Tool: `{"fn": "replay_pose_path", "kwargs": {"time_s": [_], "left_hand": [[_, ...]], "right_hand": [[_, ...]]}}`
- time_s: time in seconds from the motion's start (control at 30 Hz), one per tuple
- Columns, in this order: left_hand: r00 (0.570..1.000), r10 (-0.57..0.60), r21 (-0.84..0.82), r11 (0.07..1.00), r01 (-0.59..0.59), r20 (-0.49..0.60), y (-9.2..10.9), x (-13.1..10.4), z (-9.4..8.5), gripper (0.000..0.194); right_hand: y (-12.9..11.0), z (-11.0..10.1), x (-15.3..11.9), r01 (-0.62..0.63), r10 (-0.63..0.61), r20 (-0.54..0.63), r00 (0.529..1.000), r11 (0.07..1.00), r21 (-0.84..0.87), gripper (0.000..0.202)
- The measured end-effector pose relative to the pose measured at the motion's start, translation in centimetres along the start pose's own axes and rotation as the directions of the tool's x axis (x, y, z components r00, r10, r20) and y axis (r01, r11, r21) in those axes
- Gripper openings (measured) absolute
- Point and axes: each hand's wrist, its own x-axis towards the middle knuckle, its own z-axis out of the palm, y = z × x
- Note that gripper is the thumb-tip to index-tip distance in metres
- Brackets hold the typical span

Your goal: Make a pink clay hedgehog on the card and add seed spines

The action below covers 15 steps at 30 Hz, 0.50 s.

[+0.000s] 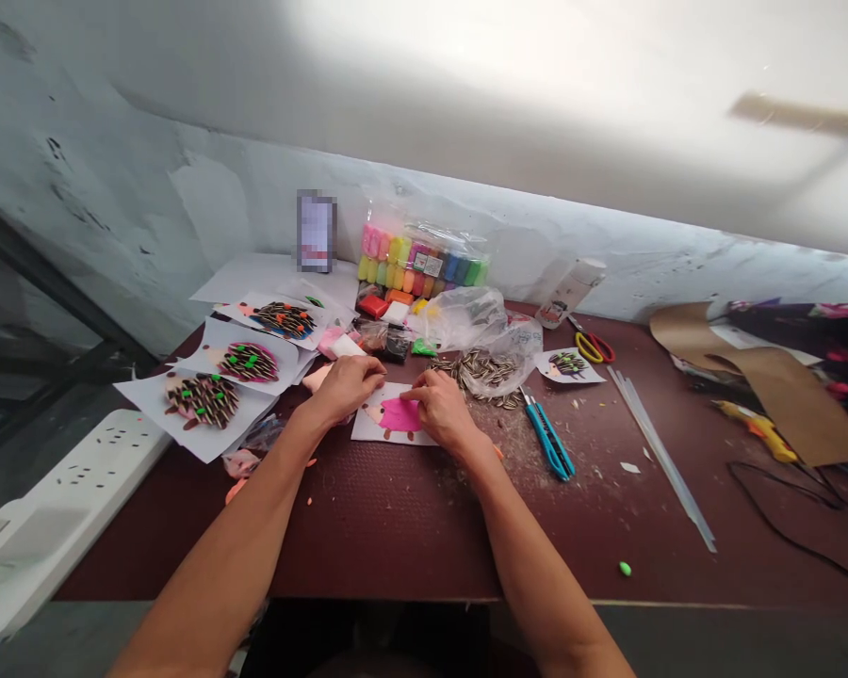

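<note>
A white card (pixel 365 428) lies on the table in front of me, bearing a flat clay hedgehog (pixel 399 414) with a bright pink body, pale face and brown feet. At the card's upper left, my left hand (pixel 346 388) is closed, thumb and fingertips together; whatever they pinch is too small to make out. My right hand (pixel 442 410) rests over the card's right side, a fingertip touching the top of the pink clay and the fingers partly apart. Behind it spreads a heap of striped sunflower seeds (pixel 484 372), partly under a clear plastic bag (pixel 459 315).
Finished hedgehog cards (pixel 202 400) lie left, above a white power strip (pixel 85 508). Coloured clay packs (pixel 424 264) and a phone (pixel 317 233) stand behind. Rightward are a teal utility knife (pixel 547 438), scissors (pixel 594 347), glue sticks (pixel 660 457) and a yellow glue gun (pixel 759 430).
</note>
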Motion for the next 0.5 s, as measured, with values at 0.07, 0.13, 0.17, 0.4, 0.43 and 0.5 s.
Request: {"fn": "replay_pose_path", "kwargs": {"time_s": [0.07, 0.13, 0.17, 0.4, 0.43, 0.5], "left_hand": [[1.0, 0.011, 0.006, 1.0, -0.011, 0.002, 0.0, 0.0, 0.0, 0.025], [1.0, 0.027, 0.011, 1.0, -0.027, -0.007, -0.1, -0.1, 0.0, 0.025], [0.999, 0.032, 0.011, 0.999, -0.032, -0.014, -0.1, -0.1, 0.0, 0.025], [0.997, 0.051, 0.001, 0.999, -0.051, -0.05, -0.3, -0.1, 0.3, 0.023], [0.998, 0.048, 0.002, 0.999, -0.048, -0.05, -0.3, -0.1, 0.2, 0.023], [0.998, 0.039, 0.008, 0.999, -0.038, -0.045, -0.1, -0.1, 0.2, 0.023]], "right_hand": [[-0.1, -0.3, 0.0, -0.003, 0.003, 0.012, 1.0, 1.0, -0.01, 0.037], [0.1, -0.6, -0.1, -0.036, 0.036, -0.005, 0.999, 0.999, -0.01, 0.037], [0.2, -0.8, -0.1, -0.057, 0.057, -0.019, 0.998, 0.998, -0.008, 0.038], [0.2, -2.0, -0.5, -0.003, 0.006, 0.048, 0.999, 0.998, -0.07, 0.038], [-0.1, -2.1, -0.6, 0.014, -0.007, 0.073, 0.997, 0.996, -0.089, 0.038], [-0.7, -2.5, -0.9, 0.025, -0.008, 0.127, 0.992, 0.991, -0.133, 0.037]]}}
